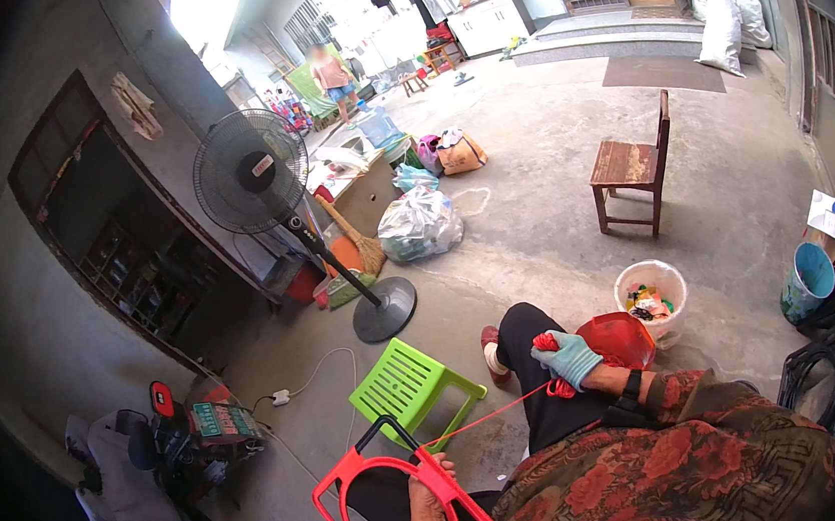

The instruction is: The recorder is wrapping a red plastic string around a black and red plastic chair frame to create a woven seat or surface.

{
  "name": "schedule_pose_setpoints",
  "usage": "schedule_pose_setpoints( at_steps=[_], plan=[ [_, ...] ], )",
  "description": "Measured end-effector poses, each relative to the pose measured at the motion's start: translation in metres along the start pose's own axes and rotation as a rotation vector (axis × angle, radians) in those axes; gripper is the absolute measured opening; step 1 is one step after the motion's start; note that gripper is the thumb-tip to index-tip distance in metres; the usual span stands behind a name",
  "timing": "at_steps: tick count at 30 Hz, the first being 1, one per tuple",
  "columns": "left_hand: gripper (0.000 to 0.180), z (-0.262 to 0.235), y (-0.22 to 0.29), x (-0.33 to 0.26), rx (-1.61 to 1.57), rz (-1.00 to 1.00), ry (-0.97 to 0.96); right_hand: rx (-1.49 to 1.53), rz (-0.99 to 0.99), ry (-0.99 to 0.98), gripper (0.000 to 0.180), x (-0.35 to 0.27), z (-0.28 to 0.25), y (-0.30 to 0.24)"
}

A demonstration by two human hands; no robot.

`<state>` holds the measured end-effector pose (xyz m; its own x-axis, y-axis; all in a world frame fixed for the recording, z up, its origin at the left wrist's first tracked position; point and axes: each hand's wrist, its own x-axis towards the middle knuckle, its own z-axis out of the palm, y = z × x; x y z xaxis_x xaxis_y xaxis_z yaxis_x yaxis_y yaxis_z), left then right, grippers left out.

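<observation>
My left hand [425, 499], low in the picture, is closed on a red plastic frame [332, 500] with a black curved handle [383, 426]. The frame rests over my left leg. A thin red cord [493, 414] runs taut from beside that hand up to my right hand [574, 358]. In a grey-blue glove, the right hand is wrapped round a bundle of red cord [546, 342], above my right knee. More red cord hangs below it. Beside the glove lies a shiny red thing [620, 339], its kind unclear.
A green plastic stool [410, 387] stands just ahead. Past it are a standing fan [382, 312] and filled plastic bags [420, 222]. A white bucket [651, 290] with coloured scraps and a wooden chair [629, 162] stand to the right. Another person [329, 76] stands far back.
</observation>
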<state>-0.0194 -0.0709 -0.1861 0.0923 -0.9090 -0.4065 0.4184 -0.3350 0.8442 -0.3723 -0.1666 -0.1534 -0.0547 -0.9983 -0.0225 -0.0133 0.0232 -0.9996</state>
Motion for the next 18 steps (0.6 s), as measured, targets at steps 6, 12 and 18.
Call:
schedule_pose_setpoints(
  at_steps=[6,12,18],
  plan=[
    [0.024,0.0024,0.0015,-0.0024,-0.023,0.012,-0.016,0.026,0.006,-0.024,0.018,0.0007,0.0010,0.0018],
    [0.023,0.0024,0.0017,-0.0035,0.013,0.022,0.019,0.006,-0.006,-0.030,0.018,0.0009,0.0024,0.0003],
    [0.022,0.0008,0.0003,-0.0020,0.033,-0.017,0.072,0.023,-0.013,-0.041,0.018,0.0019,0.0037,0.0044]
  ],
)
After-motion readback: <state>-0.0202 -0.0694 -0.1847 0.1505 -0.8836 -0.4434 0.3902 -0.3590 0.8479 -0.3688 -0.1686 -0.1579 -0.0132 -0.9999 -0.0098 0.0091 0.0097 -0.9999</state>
